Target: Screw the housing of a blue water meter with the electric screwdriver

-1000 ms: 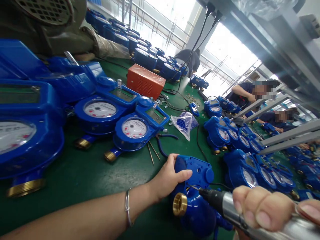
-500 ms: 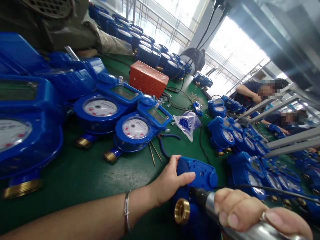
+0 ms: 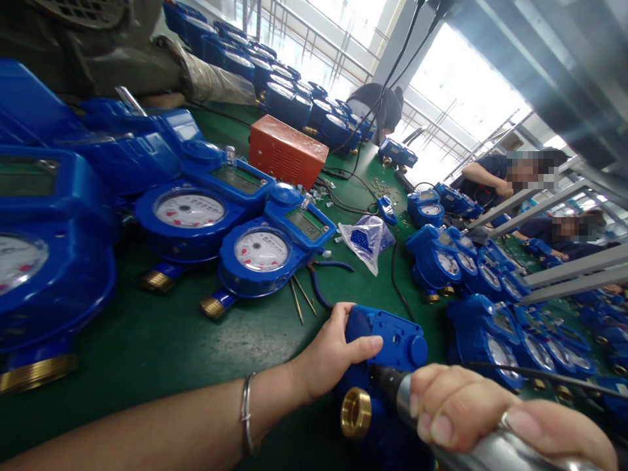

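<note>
A blue water meter (image 3: 392, 333) lies turned with its back side towards me, its threaded brass end (image 3: 356, 413) facing my way. My left hand (image 3: 338, 353) is wrapped round its upper left edge, the thumb pressed on the back. In my right hand (image 3: 471, 405) is an electric screwdriver (image 3: 405, 392) with a metal body, and its dark tip meets the meter just below the thumb. The bit's very end is hidden in the housing. Blue-handled pliers (image 3: 321, 284) and two thin brass-coloured rods (image 3: 297, 301) lie beyond my left hand.
Finished-looking water meters (image 3: 260, 252) stand to the left, and more rows (image 3: 500, 353) fill the right side. An orange-red box (image 3: 287, 154) with cables sits behind. A plastic bag of small blue parts (image 3: 366, 242) lies mid-table. Co-workers (image 3: 485, 176) sit across on the right.
The right hand and screwdriver have shifted very slightly left, with the tip still at the same spot on the meter. The left hand keeps its hold; the view has moved a little.
</note>
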Demonstrator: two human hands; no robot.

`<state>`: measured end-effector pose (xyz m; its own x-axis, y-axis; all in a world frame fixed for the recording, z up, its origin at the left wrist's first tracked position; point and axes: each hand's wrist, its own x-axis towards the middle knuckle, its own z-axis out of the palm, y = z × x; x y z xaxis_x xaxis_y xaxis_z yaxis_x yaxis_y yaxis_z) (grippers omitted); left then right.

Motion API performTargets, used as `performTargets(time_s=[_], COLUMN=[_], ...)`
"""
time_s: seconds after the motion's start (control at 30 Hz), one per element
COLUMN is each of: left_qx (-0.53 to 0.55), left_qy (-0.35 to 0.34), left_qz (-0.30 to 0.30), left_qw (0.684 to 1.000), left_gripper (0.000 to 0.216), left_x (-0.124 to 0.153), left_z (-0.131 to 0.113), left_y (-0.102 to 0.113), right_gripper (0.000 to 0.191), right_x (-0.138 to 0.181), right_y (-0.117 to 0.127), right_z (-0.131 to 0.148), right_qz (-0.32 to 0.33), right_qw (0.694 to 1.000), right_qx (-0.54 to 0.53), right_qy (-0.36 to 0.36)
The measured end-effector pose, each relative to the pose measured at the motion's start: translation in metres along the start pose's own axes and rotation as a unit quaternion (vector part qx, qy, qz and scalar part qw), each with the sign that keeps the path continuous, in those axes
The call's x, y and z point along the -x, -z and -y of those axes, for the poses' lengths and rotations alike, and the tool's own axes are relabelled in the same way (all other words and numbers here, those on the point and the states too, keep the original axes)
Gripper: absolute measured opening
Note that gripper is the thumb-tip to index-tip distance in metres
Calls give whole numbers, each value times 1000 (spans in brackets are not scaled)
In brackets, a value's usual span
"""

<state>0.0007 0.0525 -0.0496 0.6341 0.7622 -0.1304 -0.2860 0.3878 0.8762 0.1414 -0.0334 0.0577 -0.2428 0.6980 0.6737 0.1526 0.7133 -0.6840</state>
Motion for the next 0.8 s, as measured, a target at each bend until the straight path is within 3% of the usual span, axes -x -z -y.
performTargets(time_s=[0.17, 0.33, 0.47, 0.8], left_qx=[6, 3, 11, 17], left_qy=[-1, 0, -2, -1], left_qz=[5, 2, 5, 9], left_qw=[1000, 1000, 1000, 1000], left_gripper=[61, 61, 58, 55], left_x=[1, 1, 2, 3], left_z=[-1, -3, -6, -8], left_y=[-1, -2, -4, -4], right_gripper=[26, 6, 20, 18], right_x=[-3, 2, 6, 9], right_y=[-10, -24, -23, -21], right_z=[0, 1, -1, -5], right_qz=[-107, -174, -159, -158], right_qw=[993, 983, 983, 987], right_qx=[-7, -3, -10, -18], right_qy=[41, -62, -94, -29])
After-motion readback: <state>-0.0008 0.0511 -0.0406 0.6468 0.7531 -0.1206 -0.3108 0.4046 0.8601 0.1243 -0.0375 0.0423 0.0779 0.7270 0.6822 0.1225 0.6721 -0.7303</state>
